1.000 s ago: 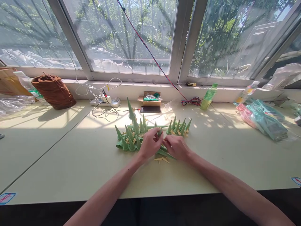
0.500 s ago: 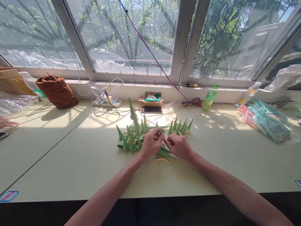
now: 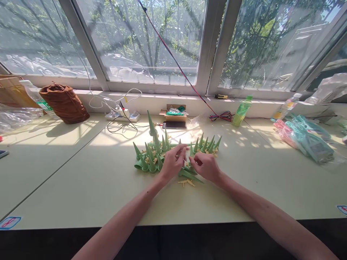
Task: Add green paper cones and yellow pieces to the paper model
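My left hand is in the middle of the table, its fingers stretched out and pointing right with nothing seen in them. Facing it, my right hand has its fingers curled in a pinch at the lower part of an upright green cone. Their exact grip is partly hidden. Left of my hands stands a cluster of green cones with small yellow pieces among them, and a taller stack of cones rises behind. Another row of green cones stands beyond my right hand. Long green cones lie below my hands.
Loose yellow pieces lie in front. Behind are a phone, a small open box, a power strip with cables, and a green bottle. A brown bag stands left; plastic-wrapped packs lie right.
The green cone pinched in my left hand is now upright by my right fingers, and my left fingers have straightened. Another person's hand at the left edge has left the view.
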A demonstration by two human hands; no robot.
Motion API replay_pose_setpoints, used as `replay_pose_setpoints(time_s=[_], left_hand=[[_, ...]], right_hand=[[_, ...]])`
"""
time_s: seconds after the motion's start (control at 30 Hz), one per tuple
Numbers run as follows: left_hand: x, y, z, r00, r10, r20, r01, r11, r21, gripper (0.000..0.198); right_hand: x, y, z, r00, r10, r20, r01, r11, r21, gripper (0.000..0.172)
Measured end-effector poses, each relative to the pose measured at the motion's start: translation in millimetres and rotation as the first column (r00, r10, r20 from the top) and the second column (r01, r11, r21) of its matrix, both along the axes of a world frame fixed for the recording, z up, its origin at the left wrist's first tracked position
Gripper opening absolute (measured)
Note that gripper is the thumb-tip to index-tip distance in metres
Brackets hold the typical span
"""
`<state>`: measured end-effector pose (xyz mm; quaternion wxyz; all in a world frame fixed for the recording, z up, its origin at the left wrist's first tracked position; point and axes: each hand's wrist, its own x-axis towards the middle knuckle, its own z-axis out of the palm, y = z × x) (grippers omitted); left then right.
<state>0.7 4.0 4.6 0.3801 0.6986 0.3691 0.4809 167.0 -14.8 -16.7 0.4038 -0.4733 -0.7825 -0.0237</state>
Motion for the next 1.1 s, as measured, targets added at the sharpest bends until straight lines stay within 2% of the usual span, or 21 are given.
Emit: replay_pose_setpoints(time_s=[0.23, 0.57, 0.67, 0.87, 1.1], left_hand=[[0.2, 0.3, -0.6, 0.994, 0.074, -0.079, -0.070, 0.996, 0.050, 0.023], [0.1, -1.2, -0.6, 0.987, 0.052, -0.150, -0.049, 0.998, 0.026, 0.020], [-0.1, -0.5, -0.9, 0.982, 0.065, -0.178, -0.050, 0.995, 0.087, 0.017], [-1.2, 2.0, -3.9, 0.971, 0.071, -0.227, -0.038, 0.989, 0.146, 0.018], [-2.0, -0.5, -1.3, 0.970, 0.106, -0.217, -0.070, 0.983, 0.170, 0.017]], right_hand=[[0.1, -0.5, -0.5, 1.000, -0.010, 0.006, 0.010, 1.000, 0.018, 0.036], [0.5, -2.6, 0.5, 1.000, 0.026, -0.003, -0.025, 0.997, 0.067, 0.035], [0.0, -2.7, 0.9, 1.000, 0.013, -0.001, -0.013, 0.999, 0.037, 0.034], [0.3, -0.6, -0.5, 0.997, -0.068, 0.048, 0.073, 0.992, -0.107, 0.031], [5.4, 8.4, -6.6, 0.980, -0.136, 0.148, 0.157, 0.977, -0.145, 0.033]])
